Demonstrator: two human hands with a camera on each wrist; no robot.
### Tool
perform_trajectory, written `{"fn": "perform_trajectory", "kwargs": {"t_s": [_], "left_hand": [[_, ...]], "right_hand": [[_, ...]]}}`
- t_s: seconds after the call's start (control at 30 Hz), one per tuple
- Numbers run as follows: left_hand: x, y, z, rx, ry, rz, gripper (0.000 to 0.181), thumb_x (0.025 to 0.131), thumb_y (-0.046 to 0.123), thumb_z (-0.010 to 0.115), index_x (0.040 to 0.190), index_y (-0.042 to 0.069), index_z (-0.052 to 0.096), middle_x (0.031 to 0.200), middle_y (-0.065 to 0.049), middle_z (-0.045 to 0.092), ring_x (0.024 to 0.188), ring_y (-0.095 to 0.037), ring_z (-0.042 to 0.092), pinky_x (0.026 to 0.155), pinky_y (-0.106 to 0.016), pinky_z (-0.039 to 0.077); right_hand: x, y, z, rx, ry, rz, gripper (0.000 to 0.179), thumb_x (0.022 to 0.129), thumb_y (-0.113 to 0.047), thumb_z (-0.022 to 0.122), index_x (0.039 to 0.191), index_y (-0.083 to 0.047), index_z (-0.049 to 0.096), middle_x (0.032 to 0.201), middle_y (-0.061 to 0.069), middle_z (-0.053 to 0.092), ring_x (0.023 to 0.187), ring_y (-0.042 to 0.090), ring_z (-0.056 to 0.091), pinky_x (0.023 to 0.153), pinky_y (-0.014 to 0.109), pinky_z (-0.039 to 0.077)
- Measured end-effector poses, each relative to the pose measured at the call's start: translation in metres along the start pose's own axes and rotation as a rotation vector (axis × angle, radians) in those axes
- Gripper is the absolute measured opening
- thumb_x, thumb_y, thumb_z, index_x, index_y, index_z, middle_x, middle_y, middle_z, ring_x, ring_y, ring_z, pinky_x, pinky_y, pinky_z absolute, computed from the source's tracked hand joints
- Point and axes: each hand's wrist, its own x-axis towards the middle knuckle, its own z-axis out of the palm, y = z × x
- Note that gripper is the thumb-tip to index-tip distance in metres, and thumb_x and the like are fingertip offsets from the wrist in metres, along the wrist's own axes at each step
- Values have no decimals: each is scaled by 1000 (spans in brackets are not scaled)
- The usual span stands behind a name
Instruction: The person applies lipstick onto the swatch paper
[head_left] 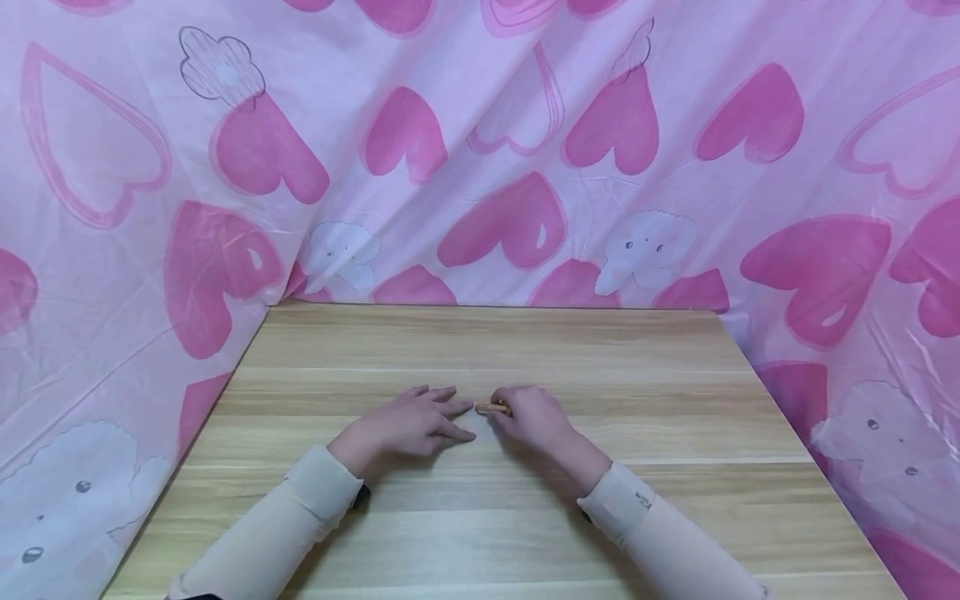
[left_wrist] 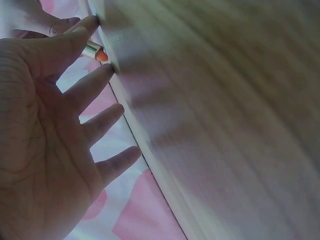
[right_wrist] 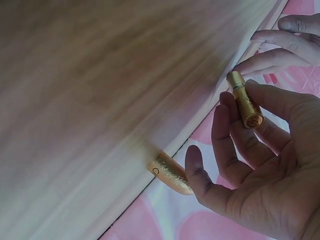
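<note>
- R hand [head_left: 534, 417]: closed to a narrow pinch; lipstick [head_left: 491, 408] is held btwn thumb & fingertips, nr the middle of the bench [head_left: 480, 517].
- Lipstick: gold, uncapped; orange tip [left_wrist: 102, 56] is pointed twd L hand [head_left: 416, 421]; marked base is turned twd R wrist cam.
- Cap [right_wrist: 170, 175]: gold, w/ dark lettering; is seen at bench, just beside R little finger, in R wrist view; can't tell if it's touched. Not shown in head view.
- L hand: wide, nothing held; fingers are spread, palm turned twd bench, tips at its surface; exact contact can't be told.
- Btwn L index & orange tip: v. narrow gap at most; can't tell if they're touching.
- Arms: covered by pale L sleeve [head_left: 311, 492] & R sleeve [head_left: 637, 508].
- Black bit [head_left: 362, 497]: partly seen under L cuff; can't be ID'd.
- Bench: light wood, grain run side to side.
- Cloth [head_left: 337, 117]: pink, hung behind bench & at both sides, printed w/ hearts [head_left: 405, 133] & white animals [head_left: 648, 246].
</note>
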Motion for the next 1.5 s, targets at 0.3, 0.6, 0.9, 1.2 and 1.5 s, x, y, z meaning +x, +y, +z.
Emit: {"fn": "perform_trajectory", "kwargs": {"t_s": [0.3, 0.6, 0.9, 1.2, 1.5], "left_hand": [[0, 0, -2, -48, -16, -1, 31, 104, 40, 53, 132, 48, 63, 160, 1, 36, 150, -38, 22, 115, -67, 20], [0, 1, -6, -122, -46, -3, 32, 104, 33, 53, 132, 45, 64, 161, -1, 33, 150, -42, 17, 115, -69, 15], [-1, 1, -3, -153, -68, -16, 32, 104, 32, 54, 131, 46, 64, 162, 0, 31, 151, -40, 14, 114, -70, 13], [1, 1, -5, -139, -71, -23, 33, 104, 32, 53, 132, 46, 64, 162, 0, 31, 151, -40, 14, 114, -71, 12], [1, 2, -4, -134, -85, -37, 33, 104, 33, 53, 132, 48, 62, 163, 3, 29, 152, -38, 12, 115, -69, 11]], "right_hand": [[-1, -1, -1, -19, -8, -28, 13, 93, -27, 73, 100, -17, 76, 90, -4, 74, 69, 6, 59, 66, 30, 51], [-7, -3, -4, -23, -8, -54, 10, 91, -29, 75, 96, -20, 77, 85, -7, 74, 69, 9, 62, 80, 48, 53], [-12, -6, -5, -28, -18, -78, 8, 91, -31, 75, 94, -23, 77, 83, -11, 72, 70, 8, 62, 69, 41, 52], [-12, -4, -8, 50, 36, -74, 11, 92, -32, 74, 97, -22, 77, 81, -11, 71, 66, 7, 61, 70, 40, 53], [-9, 2, -8, -32, 51, 17, 14, 95, -33, 70, 94, -21, 75, 75, -10, 66, 59, 8, 52, 56, 31, 44]]}}
